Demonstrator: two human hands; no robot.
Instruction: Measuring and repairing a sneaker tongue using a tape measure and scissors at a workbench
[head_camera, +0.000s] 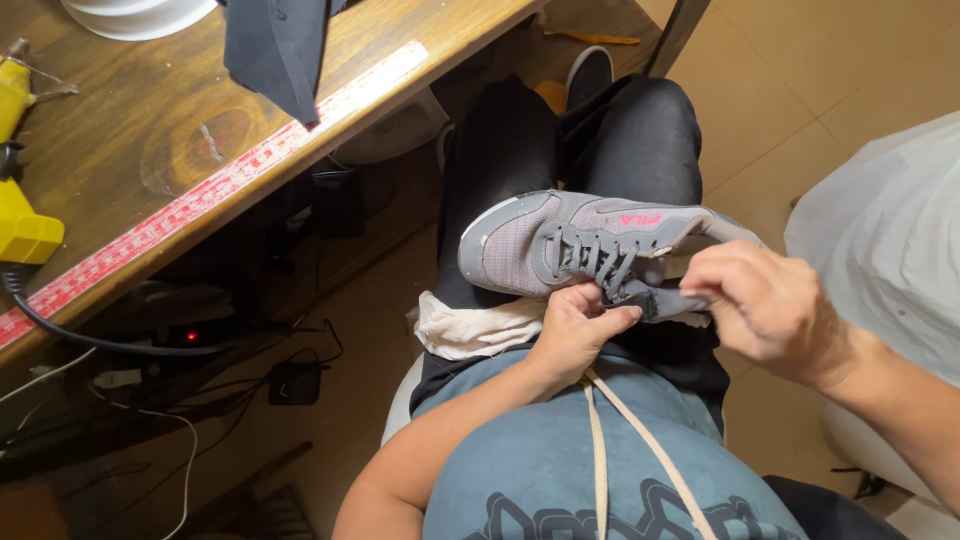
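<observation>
Head view: the shoe (570, 245) lies on your lap at centre frame, toe to the left. Your left hand (575, 330) is curled shut, pinching the dark tongue (655, 298); your right hand (765, 305) grips the collar, fingers closed. You seem to be working at the tongue; next calls for a steady pull.

The person wears a blue-grey printed shirt (560, 470), black trousers (640, 140) and bare forearms.

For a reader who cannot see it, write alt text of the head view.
Both hands, left and right, pinch the dark tongue of a grey sneaker lying across the person's lap, over a white cloth. A wooden workbench stands alongside.
</observation>
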